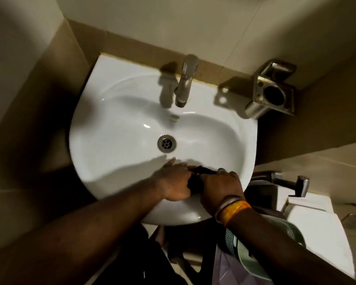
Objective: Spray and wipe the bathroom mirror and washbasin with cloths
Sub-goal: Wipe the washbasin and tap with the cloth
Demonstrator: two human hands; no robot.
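Observation:
A white washbasin fills the middle of the head view, with a metal drain at its centre and a steel tap at the back. Over the basin's near rim, my left hand and my right hand both grip a dark cloth bunched between them. Most of the cloth is hidden under my fingers. My right wrist wears a yellow band and a metal bangle. The mirror is out of view.
A steel tumbler holder is fixed to the wall at the right of the basin. A hand-held spray head and a white toilet cistern sit lower right. A green basket-like item lies below my right forearm. Tiled walls close in at the left and back.

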